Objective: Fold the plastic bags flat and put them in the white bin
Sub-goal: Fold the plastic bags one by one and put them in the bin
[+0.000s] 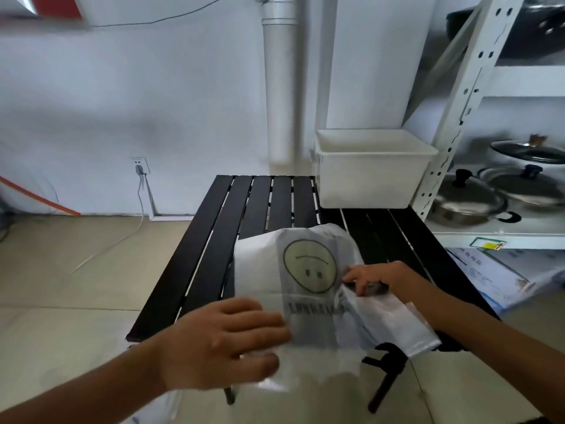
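A translucent white plastic bag with a yellow smiley face printed on it lies across the near half of the black slatted table, hanging over the front edge. My left hand grips the bag's near left edge, thumb under the plastic. My right hand pinches the bag's right side, where a folded flap trails toward me. The white bin stands at the table's far right corner; what I can see of its inside is bare.
A white metal shelf rack stands to the right, holding pots with lids. A grey pipe runs down the wall behind the table. Papers lie on the floor at the right. A wall socket with a cable is at the left.
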Available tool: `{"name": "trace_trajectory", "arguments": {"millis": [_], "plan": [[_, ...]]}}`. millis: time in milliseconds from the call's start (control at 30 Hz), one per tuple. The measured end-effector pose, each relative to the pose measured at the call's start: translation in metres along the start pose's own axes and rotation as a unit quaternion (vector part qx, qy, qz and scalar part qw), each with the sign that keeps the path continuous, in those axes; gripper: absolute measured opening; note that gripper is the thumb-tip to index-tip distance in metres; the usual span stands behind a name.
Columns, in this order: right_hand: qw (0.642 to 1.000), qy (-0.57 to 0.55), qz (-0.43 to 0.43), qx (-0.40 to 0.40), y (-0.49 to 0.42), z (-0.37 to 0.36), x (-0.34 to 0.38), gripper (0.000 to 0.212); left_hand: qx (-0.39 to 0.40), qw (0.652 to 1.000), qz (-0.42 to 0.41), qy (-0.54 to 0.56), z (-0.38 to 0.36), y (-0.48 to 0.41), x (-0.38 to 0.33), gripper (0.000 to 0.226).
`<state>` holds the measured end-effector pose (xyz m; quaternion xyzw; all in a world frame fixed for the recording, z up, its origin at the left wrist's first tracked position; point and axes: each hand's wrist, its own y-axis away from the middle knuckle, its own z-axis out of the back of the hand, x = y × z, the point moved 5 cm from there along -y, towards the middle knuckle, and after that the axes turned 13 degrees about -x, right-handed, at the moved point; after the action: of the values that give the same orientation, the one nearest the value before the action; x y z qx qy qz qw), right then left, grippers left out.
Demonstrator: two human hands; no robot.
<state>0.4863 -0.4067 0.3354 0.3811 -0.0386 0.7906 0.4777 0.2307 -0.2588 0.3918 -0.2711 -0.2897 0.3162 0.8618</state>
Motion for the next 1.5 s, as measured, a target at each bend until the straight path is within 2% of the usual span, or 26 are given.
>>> {"name": "trace_trajectory", "arguments": {"millis": [33, 67, 100, 200, 333, 400, 467, 567, 633, 767, 867, 933, 967, 1000, 1033, 1067, 1100, 1133, 1167, 1233, 1267, 1300, 1333, 1367, 1433, 1500], "plan": [[0.999, 0.012, -0.018, 0.037, 0.005, -0.004, 0.003, 0.028, -0.005, 1.0, -0.002, 0.003, -0.004, 0.001, -0.003, 0.013], [0.994, 0.077, -0.019, 0.081, 0.004, -0.009, 0.002, 0.039, 0.004, 1.0, 0.006, -0.006, -0.009, 0.006, 0.0, 0.011], [0.988, 0.111, -0.017, 0.107, 0.004, -0.012, 0.004, 0.049, 0.02, 0.999, 0.038, -0.025, -0.013, 0.015, 0.011, 0.017], [0.987, 0.128, -0.016, 0.096, -0.006, -0.006, 0.01, 0.058, 0.051, 0.976, 0.197, -0.075, -0.019, 0.039, 0.054, 0.057], [0.982, 0.147, -0.043, 0.108, -0.006, -0.001, -0.001, 0.059, 0.065, 0.925, 0.373, -0.031, -0.024, 0.038, 0.087, 0.101], [0.983, 0.15, -0.047, 0.099, -0.01, 0.003, -0.002, 0.06, 0.086, 0.918, 0.385, -0.046, -0.027, 0.035, 0.104, 0.103], [0.983, 0.155, -0.045, 0.087, -0.01, 0.006, -0.002, 0.061, 0.137, 0.913, 0.382, -0.044, -0.04, 0.035, 0.118, 0.095], [0.982, 0.161, -0.041, 0.09, -0.007, 0.007, 0.002, 0.062, 0.211, 0.869, 0.447, 0.04, -0.061, 0.045, 0.138, 0.086], [0.982, 0.161, -0.045, 0.092, -0.005, 0.007, 0.004, 0.061, 0.231, 0.872, 0.431, 0.024, -0.067, 0.046, 0.147, 0.077], [0.979, 0.172, -0.04, 0.101, -0.001, 0.011, 0.007, 0.061, 0.079, 0.941, 0.325, -0.041, -0.049, 0.03, 0.149, 0.043], [0.977, 0.182, -0.036, 0.102, 0.0, 0.012, 0.009, 0.063, 0.031, 0.956, 0.227, -0.181, -0.038, 0.028, 0.145, 0.042], [0.976, 0.189, -0.033, 0.103, 0.0, 0.01, 0.009, 0.064, 0.022, 0.956, 0.261, -0.135, -0.04, 0.03, 0.146, 0.046], [0.977, 0.188, -0.031, 0.099, -0.001, 0.009, 0.008, 0.064, 0.022, 0.943, 0.331, -0.04, -0.043, 0.033, 0.148, 0.055], [0.977, 0.186, -0.031, 0.094, -0.002, 0.009, 0.008, 0.064, 0.03, 0.902, 0.42, 0.095, -0.051, 0.037, 0.146, 0.068], [0.977, 0.186, -0.031, 0.096, -0.004, 0.009, 0.007, 0.064, 0.049, 0.846, 0.488, 0.207, -0.059, 0.042, 0.142, 0.08], [0.977, 0.186, -0.032, 0.098, -0.004, 0.008, 0.007, 0.064, 0.073, 0.805, 0.528, 0.261, -0.067, 0.049, 0.14, 0.087], [0.977, 0.185, -0.034, 0.102, -0.005, 0.008, 0.006, 0.064, 0.103, 0.796, 0.539, 0.255, -0.072, 0.053, 0.139, 0.087], [0.977, 0.18, -0.039, 0.108, -0.005, 0.008, 0.005, 0.063, 0.12, 0.813, 0.526, 0.22, -0.075, 0.055, 0.14, 0.078], [0.977, 0.176, -0.042, 0.114, -0.005, 0.008, 0.005, 0.062, 0.111, 0.848, 0.492, 0.161, -0.074, 0.053, 0.142, 0.065], [0.978, 0.167, -0.048, 0.112, -0.007, 0.008, 0.004, 0.063, 0.024, 0.912, 0.407, 0.041, -0.062, 0.04, 0.15, 0.04], [0.98, 0.16, -0.051, 0.11, -0.008, 0.008, 0.003, 0.063, -0.024, 0.928, 0.37, -0.023, -0.053, 0.032, 0.153, 0.032], [0.981, 0.152, -0.053, 0.112, -0.008, 0.008, 0.003, 0.063, -0.038, 0.934, 0.346, -0.086, -0.046, 0.03, 0.155, 0.033], [0.982, 0.143, -0.053, 0.11, -0.008, 0.007, 0.004, 0.062, -0.02, 0.933, 0.33, -0.141, -0.045, 0.031, 0.158, 0.04], [0.983, 0.136, -0.056, 0.108, -0.01, 0.006, 0.002, 0.061, 0.034, 0.93, 0.326, -0.166, -0.047, 0.036, 0.162, 0.049], [0.987, 0.108, -0.056, 0.109, -0.01, 0.001, -0.002, 0.059, 0.15, 0.916, 0.34, -0.149, -0.056, 0.049, 0.167, 0.063], [0.992, 0.058, -0.029, 0.105, 0.001, -0.002, -0.011, 0.055, 0.183, 0.9, 0.387, -0.082, -0.056, 0.06, 0.157, 0.07]]}}
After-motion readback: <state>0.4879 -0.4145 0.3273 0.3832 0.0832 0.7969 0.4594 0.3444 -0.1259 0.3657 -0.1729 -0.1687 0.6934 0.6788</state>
